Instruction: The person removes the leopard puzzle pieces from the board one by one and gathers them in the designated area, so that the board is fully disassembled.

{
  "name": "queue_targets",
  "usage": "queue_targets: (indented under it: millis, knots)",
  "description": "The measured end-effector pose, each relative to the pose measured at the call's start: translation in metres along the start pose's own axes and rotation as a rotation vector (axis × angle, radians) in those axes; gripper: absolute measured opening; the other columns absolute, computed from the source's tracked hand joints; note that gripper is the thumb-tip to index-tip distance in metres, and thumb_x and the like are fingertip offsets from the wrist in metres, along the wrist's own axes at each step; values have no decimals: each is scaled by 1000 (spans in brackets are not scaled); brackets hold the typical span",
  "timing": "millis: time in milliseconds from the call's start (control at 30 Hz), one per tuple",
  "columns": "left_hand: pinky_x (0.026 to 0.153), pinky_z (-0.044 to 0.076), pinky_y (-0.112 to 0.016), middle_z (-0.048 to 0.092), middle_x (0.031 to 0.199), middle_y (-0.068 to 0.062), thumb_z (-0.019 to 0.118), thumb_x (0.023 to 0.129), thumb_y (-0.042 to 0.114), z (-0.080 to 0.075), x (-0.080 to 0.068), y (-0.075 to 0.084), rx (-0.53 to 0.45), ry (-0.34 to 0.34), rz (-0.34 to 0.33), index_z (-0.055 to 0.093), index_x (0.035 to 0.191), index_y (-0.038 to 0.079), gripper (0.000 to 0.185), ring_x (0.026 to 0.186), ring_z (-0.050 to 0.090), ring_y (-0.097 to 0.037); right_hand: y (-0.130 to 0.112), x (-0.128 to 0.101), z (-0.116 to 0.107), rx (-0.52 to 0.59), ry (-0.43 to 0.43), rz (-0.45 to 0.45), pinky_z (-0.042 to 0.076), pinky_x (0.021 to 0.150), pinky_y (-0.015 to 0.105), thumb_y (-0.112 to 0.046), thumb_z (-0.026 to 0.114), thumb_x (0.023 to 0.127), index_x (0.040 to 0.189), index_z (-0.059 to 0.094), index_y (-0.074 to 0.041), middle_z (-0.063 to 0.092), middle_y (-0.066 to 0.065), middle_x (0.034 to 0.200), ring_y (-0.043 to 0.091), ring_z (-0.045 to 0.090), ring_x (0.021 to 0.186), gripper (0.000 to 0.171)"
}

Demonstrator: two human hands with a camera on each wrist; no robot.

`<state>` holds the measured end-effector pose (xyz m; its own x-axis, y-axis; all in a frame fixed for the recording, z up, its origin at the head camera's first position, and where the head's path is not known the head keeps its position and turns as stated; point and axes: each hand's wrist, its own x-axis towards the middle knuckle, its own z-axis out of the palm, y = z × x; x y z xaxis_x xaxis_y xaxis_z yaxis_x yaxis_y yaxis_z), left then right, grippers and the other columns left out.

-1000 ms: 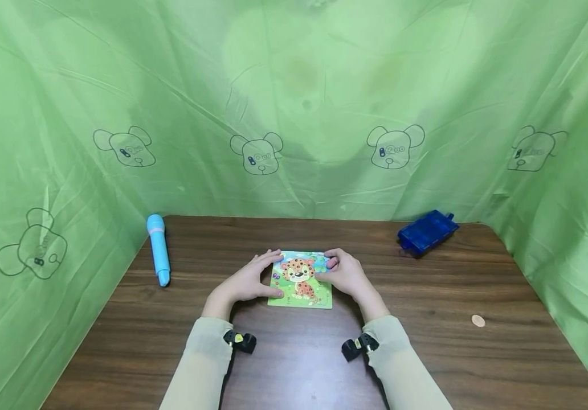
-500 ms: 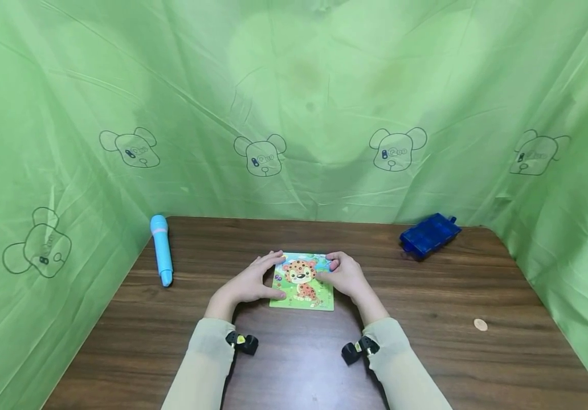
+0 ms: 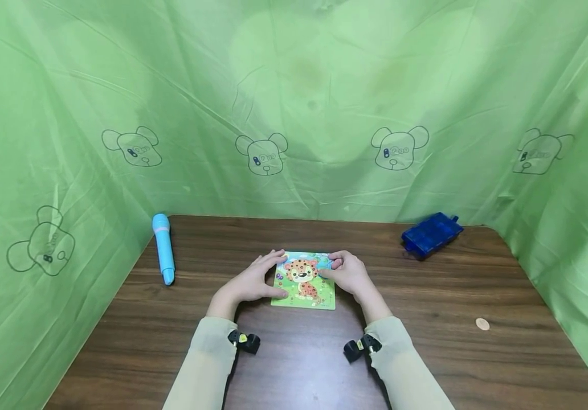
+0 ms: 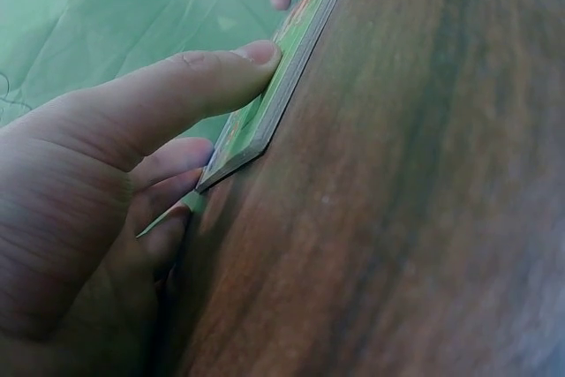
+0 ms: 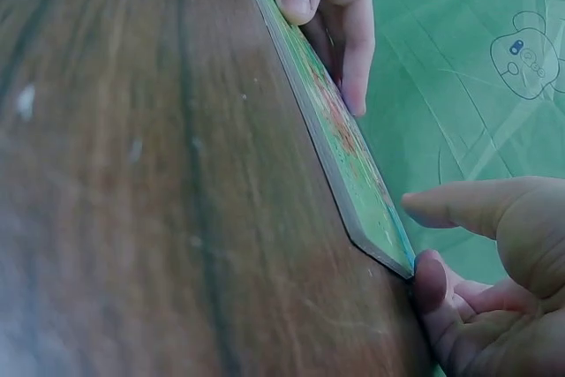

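Observation:
A square puzzle board [image 3: 304, 289] with a cartoon leopard cub on a green and blue ground lies flat on the brown wooden table. The left hand [image 3: 246, 282] grips its left side, thumb on the picture near the front corner and fingers along the edge. At the opposite side, the right hand [image 3: 349, 276] holds the upper right part, with curled fingertips against the edge and thumb over the picture. In the right wrist view, a fingertip [image 5: 430, 278] touches the board's corner. Whether the right thumb touches the surface is hard to tell.
A light blue toy microphone [image 3: 163, 249] lies at the table's back left. A transparent blue case [image 3: 431, 235] sits at the back right. A small pale oval disc [image 3: 482, 324] lies on the right. Green curtains [image 3: 314, 114] with bear outlines enclose the table's back and sides.
The head view shifts slightly, moving everything a little to the right in the picture. Both hands keep nearly the same hold, and the puzzle board stays in place.

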<state>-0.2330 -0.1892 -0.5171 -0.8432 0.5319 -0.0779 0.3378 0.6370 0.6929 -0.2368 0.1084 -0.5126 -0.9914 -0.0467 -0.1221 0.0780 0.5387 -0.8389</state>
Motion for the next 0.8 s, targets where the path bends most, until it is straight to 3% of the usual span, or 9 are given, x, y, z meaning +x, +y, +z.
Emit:
queue_targets:
  millis: [333, 800]
  knots:
    - [136, 3, -53, 26, 181, -6, 90, 91, 42, 3, 0, 1, 3, -11, -12, 39, 170, 11, 99, 169, 13, -32, -1, -2, 3, -49, 9, -10, 53, 85, 40, -28, 89, 91, 127, 71, 2, 66, 7, 100, 24, 62, 92, 50]
    - [136, 3, -55, 27, 180, -8, 90, 90, 41, -1, 2, 1, 4, 5, 13, 40, 169, 7, 100, 169, 14, -31, -4, 4, 2, 94, -34, 42, 44, 81, 34, -25, 88, 93, 136, 67, 0, 56, 2, 97, 18, 51, 88, 54]
